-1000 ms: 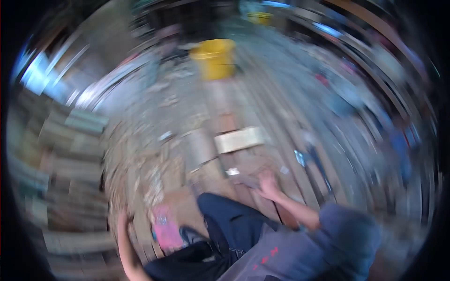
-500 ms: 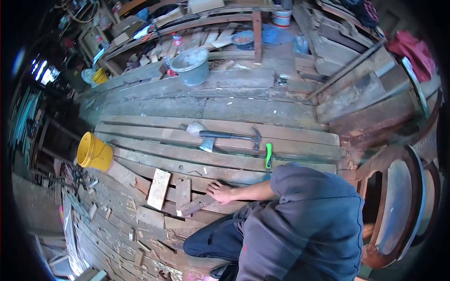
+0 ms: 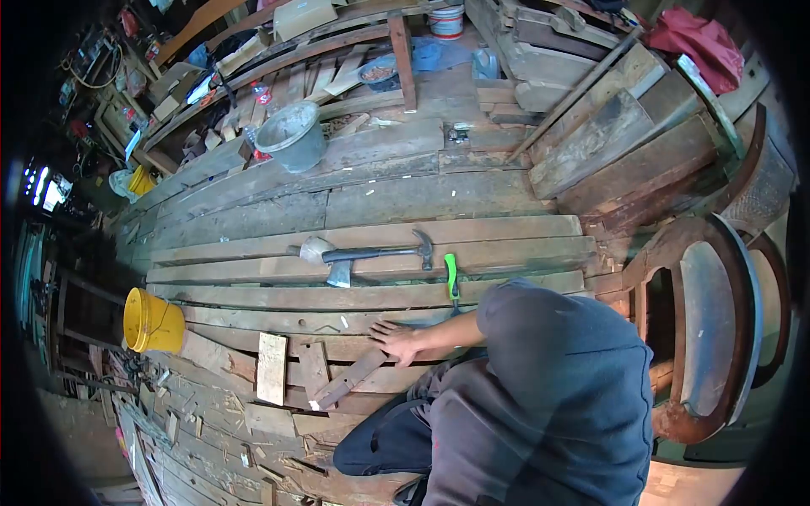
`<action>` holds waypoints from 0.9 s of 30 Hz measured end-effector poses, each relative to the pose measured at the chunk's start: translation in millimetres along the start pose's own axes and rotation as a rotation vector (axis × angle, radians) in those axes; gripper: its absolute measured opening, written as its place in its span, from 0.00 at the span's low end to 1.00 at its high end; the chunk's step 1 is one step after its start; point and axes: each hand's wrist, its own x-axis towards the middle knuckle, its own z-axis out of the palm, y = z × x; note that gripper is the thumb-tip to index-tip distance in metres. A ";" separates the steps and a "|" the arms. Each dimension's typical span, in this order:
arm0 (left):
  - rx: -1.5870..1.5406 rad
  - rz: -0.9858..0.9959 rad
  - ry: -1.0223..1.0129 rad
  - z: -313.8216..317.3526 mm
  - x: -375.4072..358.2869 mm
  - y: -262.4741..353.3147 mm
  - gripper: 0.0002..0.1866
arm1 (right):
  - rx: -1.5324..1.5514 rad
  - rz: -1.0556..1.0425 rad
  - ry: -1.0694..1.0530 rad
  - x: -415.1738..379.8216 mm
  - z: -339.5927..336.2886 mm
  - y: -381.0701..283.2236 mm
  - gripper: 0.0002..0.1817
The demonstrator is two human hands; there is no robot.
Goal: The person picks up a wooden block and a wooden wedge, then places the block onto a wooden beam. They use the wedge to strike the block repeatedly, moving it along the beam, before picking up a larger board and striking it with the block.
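My right hand lies palm down with its fingers spread on the planks, at the upper end of a short dark wooden piece. That piece slants down-left, touching or nearly touching a narrow board. Further left is a paler rectangular board. Above the hand lie a hammer, a hatchet and a green-handled tool, whose lower end is partly hidden near my sleeve. My left hand is out of sight.
A yellow bucket stands at the left and a grey bucket further back. Wood scraps and chips litter the lower left floor. Curved wooden furniture is at the right, with stacked boards behind it.
The view has shifted and tilted, so the buckets and tools appear further left. My right hand stays spread by the dark wooden piece, which appears at a steeper slant.
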 end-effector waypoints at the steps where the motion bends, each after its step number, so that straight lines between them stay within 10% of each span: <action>1: -0.012 0.008 -0.005 3.3 0.7 -0.7 0.32 | 0.030 -0.009 0.000 -0.8 2.9 2.3 0.66; 5: 0.049 0.707 0.110 24.1 -2.5 5.3 0.27 | 0.146 -0.021 0.018 12.0 17.0 13.9 0.67; 12: -0.193 0.196 0.000 23.3 -6.4 3.8 0.25 | 0.132 -0.016 -0.023 18.8 20.4 16.6 0.67; 18: -0.060 0.581 0.175 23.3 3.2 10.0 0.30 | 0.131 -0.004 -0.025 21.5 16.4 16.8 0.66; 19: -0.176 0.192 0.027 23.4 -4.0 10.3 0.34 | 0.233 -0.016 -0.008 19.9 14.8 22.2 0.63; 22: -0.121 0.328 0.005 24.4 -0.9 20.2 0.36 | 0.542 -0.076 0.036 19.1 2.6 47.8 0.56; 24: -0.100 0.158 -0.031 18.4 2.6 22.7 0.36 | 0.292 -0.089 0.566 -13.3 -33.1 85.6 0.44; 27: -0.104 0.178 0.002 26.3 1.3 29.6 0.35 | 0.091 0.581 0.680 -137.7 -166.3 151.4 0.30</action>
